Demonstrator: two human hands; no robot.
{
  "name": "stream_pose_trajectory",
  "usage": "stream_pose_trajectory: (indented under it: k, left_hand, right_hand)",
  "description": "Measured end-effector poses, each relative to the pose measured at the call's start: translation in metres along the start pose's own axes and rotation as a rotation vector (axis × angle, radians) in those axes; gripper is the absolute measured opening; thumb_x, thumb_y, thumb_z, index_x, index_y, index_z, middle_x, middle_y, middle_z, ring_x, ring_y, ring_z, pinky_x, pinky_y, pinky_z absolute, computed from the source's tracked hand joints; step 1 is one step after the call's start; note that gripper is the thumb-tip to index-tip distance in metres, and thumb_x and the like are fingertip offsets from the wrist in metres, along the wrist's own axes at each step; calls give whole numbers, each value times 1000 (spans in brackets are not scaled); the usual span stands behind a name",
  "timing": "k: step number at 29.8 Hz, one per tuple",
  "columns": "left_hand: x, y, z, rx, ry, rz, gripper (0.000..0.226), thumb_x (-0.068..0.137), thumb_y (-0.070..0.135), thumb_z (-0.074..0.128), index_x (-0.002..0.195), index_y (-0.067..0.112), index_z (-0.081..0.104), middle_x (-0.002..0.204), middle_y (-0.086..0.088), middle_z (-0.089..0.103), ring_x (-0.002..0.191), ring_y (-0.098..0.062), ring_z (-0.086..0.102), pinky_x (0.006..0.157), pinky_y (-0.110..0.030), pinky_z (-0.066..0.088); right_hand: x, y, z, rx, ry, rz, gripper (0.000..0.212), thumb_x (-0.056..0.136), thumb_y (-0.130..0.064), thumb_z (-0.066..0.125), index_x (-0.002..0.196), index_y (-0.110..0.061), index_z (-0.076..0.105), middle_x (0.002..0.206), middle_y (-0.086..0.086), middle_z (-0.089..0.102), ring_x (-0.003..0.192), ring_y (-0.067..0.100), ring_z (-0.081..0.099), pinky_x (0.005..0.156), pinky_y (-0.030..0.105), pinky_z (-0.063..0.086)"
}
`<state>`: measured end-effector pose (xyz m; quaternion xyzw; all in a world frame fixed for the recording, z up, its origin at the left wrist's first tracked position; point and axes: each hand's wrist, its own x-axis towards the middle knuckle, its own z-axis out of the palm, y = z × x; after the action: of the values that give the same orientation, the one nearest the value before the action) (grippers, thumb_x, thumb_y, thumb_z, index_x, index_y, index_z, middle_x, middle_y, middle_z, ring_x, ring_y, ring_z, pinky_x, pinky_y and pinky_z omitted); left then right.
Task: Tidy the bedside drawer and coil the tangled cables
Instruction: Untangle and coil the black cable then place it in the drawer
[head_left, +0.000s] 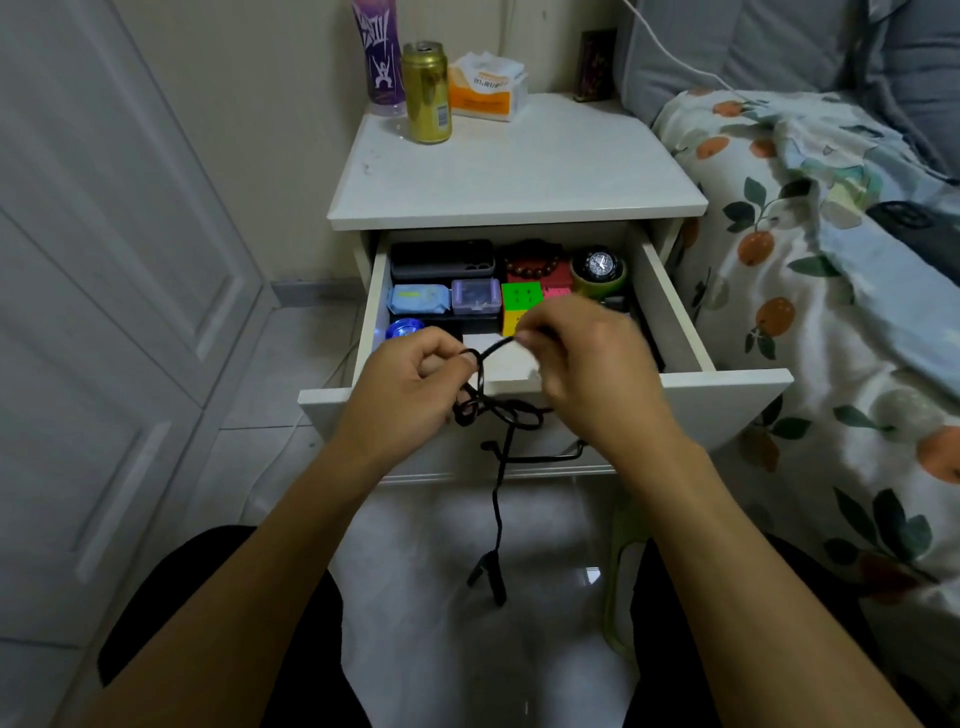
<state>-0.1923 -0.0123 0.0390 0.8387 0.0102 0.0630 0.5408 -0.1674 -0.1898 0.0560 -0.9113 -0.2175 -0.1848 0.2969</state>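
The black cable (497, 499) hangs from your hands in front of the open drawer (675, 312), its plug end near the floor. Your left hand (410, 384) grips the tangled loops; your right hand (582, 358) pinches one strand between its fingers. Draw that strand free slowly, then wind even loops. Stow the coil beside the cube (521, 299)

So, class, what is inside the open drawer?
The drawer holds a phone case, bead bracelet, watch, puzzle cube and small boxes. Its front part is hidden behind both hands.
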Motion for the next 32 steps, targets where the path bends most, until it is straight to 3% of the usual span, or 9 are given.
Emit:
stream_pose_trajectory:
  k: [2,4,10,12,15,17,25,29,32]
  left_hand:
    - [1,-3,-5,-13,31,-17,17,96,15,57,82,17,67,57,6,66,51,0,59,48,-12,44]
    - [0,-4,-6,54,42,24,16,96,16,56,83,18,66,59,8,65,57,-5,63,52,-15,48]
    - [-8,-3,0,179,17,190,13,97,18,56,91,15,67,69,-4,64,66,-17,65,66,-34,55]
    - [-10,-3,0,189,36,222,13,97,18,57,91,15,68,70,1,64,69,-10,63,65,-25,53]
    - [-10,1,1,219,162,300,7,94,17,62,88,18,67,84,10,60,81,4,57,71,-4,40]
    - [-9,3,4,258,241,332,3,91,14,65,89,14,67,91,7,58,86,2,54,76,-2,36]
    - [-2,1,5,-50,282,-36,16,87,15,66,72,21,66,63,15,65,58,3,58,52,-7,42]
    - [4,-4,-7,-359,90,-254,16,85,16,68,69,20,72,85,-14,71,72,-15,61,73,-35,51]
    - [4,-7,-5,-283,104,-249,15,86,18,69,71,17,69,78,-10,69,67,-20,62,65,-35,52]
  right_hand:
    - [1,8,-1,107,151,146,12,96,-17,59,96,-8,67,92,6,67,84,27,61,73,45,50]
    - [0,14,0,87,76,217,11,96,-18,57,98,-11,65,93,3,66,87,22,60,76,43,51]
    - [-12,-5,14,-212,-157,-108,25,95,-33,58,111,-20,70,102,2,67,105,29,54,97,41,35]
    - [-13,-9,13,-194,-165,-133,22,97,-31,56,99,-16,72,87,4,64,92,31,56,84,37,37]
    - [-15,-6,8,15,-141,61,22,96,-31,55,89,-18,72,76,-3,61,80,25,58,68,37,44]
    - [-17,-4,7,115,-101,163,21,93,-32,58,82,-21,72,70,-4,64,74,23,59,66,36,47]
    - [-18,-12,5,295,-40,165,26,81,-27,55,59,-12,58,56,4,57,57,24,52,56,40,45]
    - [-17,-11,4,421,19,198,29,74,-20,54,53,-1,47,51,11,46,50,11,36,49,35,30]
    - [-20,-14,6,396,32,120,24,77,-16,57,57,-3,56,53,6,51,51,8,41,51,30,34]
